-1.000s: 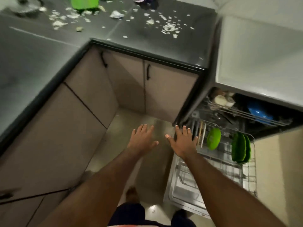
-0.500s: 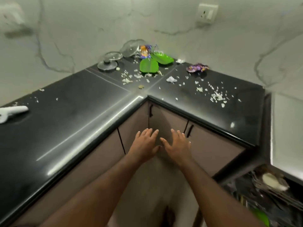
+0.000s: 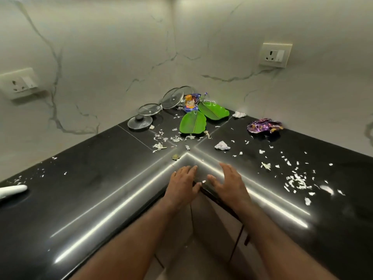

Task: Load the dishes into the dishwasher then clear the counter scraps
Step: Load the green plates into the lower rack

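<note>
Bottom centre: two bare forearms are extending up the frame over pale cabinet doors [image 3: 212, 229]. The left hand [image 3: 182, 183] and right hand [image 3: 228, 182] are lying side by side, palms down, at the inner corner of the black L-shaped countertop [image 3: 90, 199]. Both are holding nothing, with their fingers straight and slightly spread. Whether they are touching the stone cannot be told.

Left edge: a white, rounded object [image 3: 12, 191] is lying on the counter, cut off by the frame.

Right of the hands: a dense patch of white scraps [image 3: 296, 180] is lying across the counter's right wing. Just beyond the corner, in mid frame, a crumpled white paper [image 3: 222, 146] and further shredded scraps [image 3: 159, 146] are lying.

Upper centre: two green leaf-shaped plates are sitting near the wall corner, the nearer plate [image 3: 192, 123] just in front of the farther plate [image 3: 214, 111]. An orange-and-blue snack wrapper [image 3: 190, 103] is lying behind them. To their left, a small lid with a black knob [image 3: 140, 122] is lying flat, a glass lid [image 3: 149, 109] is lying behind it, and larger glass lids [image 3: 172, 98] are leaning on the wall. To the right, a purple wrapper [image 3: 264, 126] is lying apart from the plates.

Background: the veined marble wall [image 3: 111, 47] is carrying one socket at left [image 3: 20, 82] and one at upper right [image 3: 275, 55].
</note>
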